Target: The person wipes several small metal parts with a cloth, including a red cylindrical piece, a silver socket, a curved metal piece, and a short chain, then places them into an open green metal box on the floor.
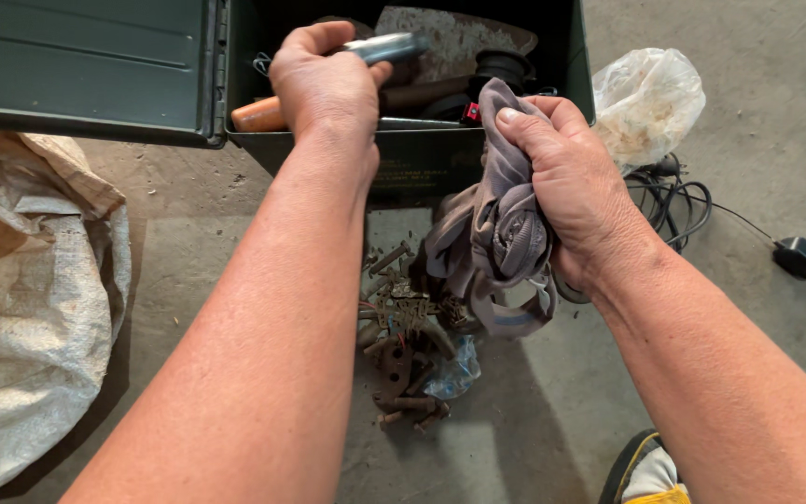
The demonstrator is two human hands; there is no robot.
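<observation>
The left hand (326,82) is closed in a full fist around a tool with an orange handle (258,115); a silver metal shaft (386,47) projects from the thumb side of the fist. The tool is held over the open top of a dark green metal box (422,159), which stands on the concrete floor (757,373) at the far edge of the view. The hinged lid (86,65) of the box is swung open to the left. Rusted parts and black round items are seen inside the box.

The right hand (566,182) is clenched tightly on a crumpled grey rag (496,238), held just in front of the near wall of the box. The thumb is pressed on the top of the cloth, and loose folds hang below the fist.

On the floor beneath the rag, a pile of rusty bolts (403,359) is lying. A white woven sack (30,308) is spread at the left. A clear plastic bag (647,98), a black cable (683,201) and a black plug adapter (802,257) are lying to the right of the box.
</observation>
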